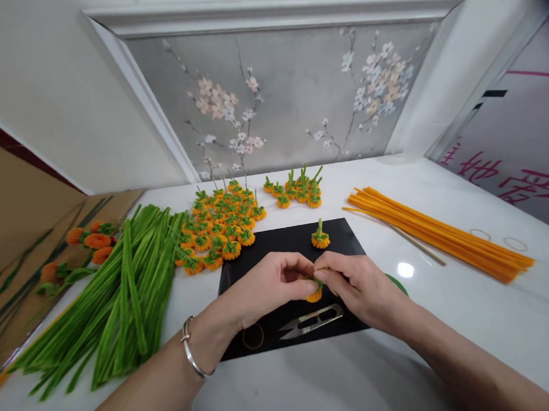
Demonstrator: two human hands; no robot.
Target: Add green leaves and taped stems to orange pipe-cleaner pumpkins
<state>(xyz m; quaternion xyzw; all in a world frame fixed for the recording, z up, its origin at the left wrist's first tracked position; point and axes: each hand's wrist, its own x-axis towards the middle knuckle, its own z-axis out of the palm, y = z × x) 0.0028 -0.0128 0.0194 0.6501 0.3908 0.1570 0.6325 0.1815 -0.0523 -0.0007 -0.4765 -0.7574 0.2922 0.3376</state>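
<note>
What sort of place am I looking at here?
Probably a small handicraft workspace: fuzzy green strips and orange strips lie in piles, small orange-and-green pieces sit clustered together, and metal snips lie within reach.

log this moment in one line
left hand: holds orange flower; right hand: pinched at its top; snips: on black mat

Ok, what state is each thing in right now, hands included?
Left hand: closed, pinching the held orange piece.
Right hand: fingertips pinched together at that piece's top; grip partly hidden.
Held orange piece: partly covered by fingers.
Lone orange piece: standing upright, green stem up.
Snips: lying down, blades apart.
Black mat: flat, partly covered.
Green strips: loosely piled.
Orange strips: lying roughly parallel.
</note>
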